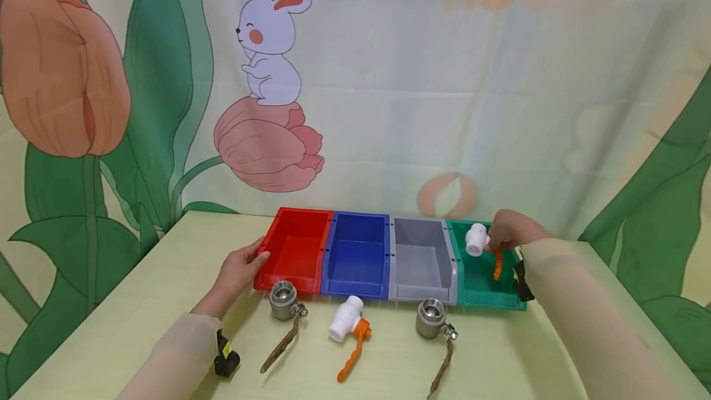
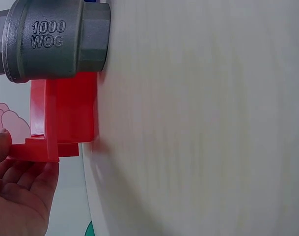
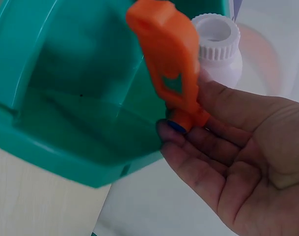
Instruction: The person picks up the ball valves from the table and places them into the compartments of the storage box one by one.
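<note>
At the green bin (image 1: 491, 298) my right hand (image 1: 513, 229) holds a white plastic valve (image 1: 476, 239) with an orange handle (image 1: 497, 264) over the bin's interior. In the right wrist view the fingers and thumb of the hand (image 3: 242, 152) pinch the valve near the base of the orange handle (image 3: 176, 49); the white body (image 3: 220, 49) shows behind. My left hand (image 1: 237, 273) grips the left rim of the red bin (image 1: 287, 283). The left wrist view shows the thumb of that hand (image 2: 21, 196) on one side of the red wall (image 2: 51, 118) and the fingers on the other.
A blue bin (image 1: 355, 289) and a grey bin (image 1: 422, 292) stand between the red and green ones. In front lie two metal valves (image 1: 283, 301) (image 1: 430, 320) with brown handles and another white valve (image 1: 345, 318) with an orange handle. A printed curtain (image 1: 378, 141) hangs behind.
</note>
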Tool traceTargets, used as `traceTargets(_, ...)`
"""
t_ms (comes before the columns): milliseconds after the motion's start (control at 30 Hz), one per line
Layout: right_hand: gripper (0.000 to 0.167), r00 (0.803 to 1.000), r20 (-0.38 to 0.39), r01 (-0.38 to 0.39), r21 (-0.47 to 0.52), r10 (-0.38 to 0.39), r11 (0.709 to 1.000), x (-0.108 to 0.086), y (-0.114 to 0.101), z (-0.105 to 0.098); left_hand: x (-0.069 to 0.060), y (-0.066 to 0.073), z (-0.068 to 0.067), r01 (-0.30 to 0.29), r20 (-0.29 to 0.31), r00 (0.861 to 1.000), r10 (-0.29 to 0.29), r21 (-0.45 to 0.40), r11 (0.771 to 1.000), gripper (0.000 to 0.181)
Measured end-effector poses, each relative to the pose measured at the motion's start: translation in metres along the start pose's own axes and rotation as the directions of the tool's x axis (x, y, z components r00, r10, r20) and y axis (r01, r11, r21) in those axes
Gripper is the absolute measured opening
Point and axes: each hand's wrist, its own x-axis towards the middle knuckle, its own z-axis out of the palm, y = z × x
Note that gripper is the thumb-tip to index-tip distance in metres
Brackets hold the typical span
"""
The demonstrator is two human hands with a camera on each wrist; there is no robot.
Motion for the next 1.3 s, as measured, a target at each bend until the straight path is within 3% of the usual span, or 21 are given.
traceTargets(433,0.022,0.998,-0.007,-0.058,-0.070,0.058,0.996,0.011,-0.010,0.010,0.000,0.000,0.000,-0.008,0.000,1.000,0.008,-0.004,1.000,0.058)
traceTargets(500,0.025,0.997,-0.006,-0.075,-0.054,0.075,0.996,0.024,-0.006,0.011,0.000,0.000,0.000,-0.008,-0.001,1.000,0.008,-0.007,1.000,0.058)
traceTargets(667,0.038,0.995,-0.012,-0.104,-0.036,0.104,0.994,0.093,0.026,0.018,0.000,-0.001,-0.001,-0.011,-0.004,1.000,0.011,0.000,1.000,0.057)
traceTargets(733,0.038,0.995,-0.017,-0.104,-0.049,0.103,0.993,0.107,0.033,0.020,0.000,0.000,-0.001,-0.012,-0.005,1.000,0.012,0.002,1.000,0.057)
traceTargets(833,0.033,0.995,-0.029,-0.097,-0.070,0.095,0.993,0.097,0.027,0.022,0.000,0.000,-0.001,-0.010,-0.002,1.000,0.010,-0.003,1.000,0.057)
traceTargets(933,0.029,0.996,-0.031,-0.082,-0.084,0.080,0.993,0.055,0.004,0.022,-0.001,-0.001,-0.001,-0.011,-0.001,1.000,0.011,-0.004,1.000,0.057)
traceTargets(1067,0.026,0.998,-0.042,-0.058,-0.082,0.054,0.995,0.021,-0.013,0.025,-0.001,-0.002,-0.001,-0.018,-0.004,1.000,0.018,-0.001,1.000,0.057)
traceTargets(1167,0.024,0.998,-0.056,-0.039,-0.099,0.033,0.994,0.011,-0.017,0.027,-0.001,-0.001,-0.001,-0.018,-0.006,1.000,0.018,-0.006,1.000,0.057)
traceTargets(1300,0.021,0.997,-0.063,-0.041,-0.096,0.035,0.995,0.016,-0.015,0.030,-0.001,-0.001,-0.001,-0.010,-0.005,1.000,0.010,-0.017,1.000,0.057)
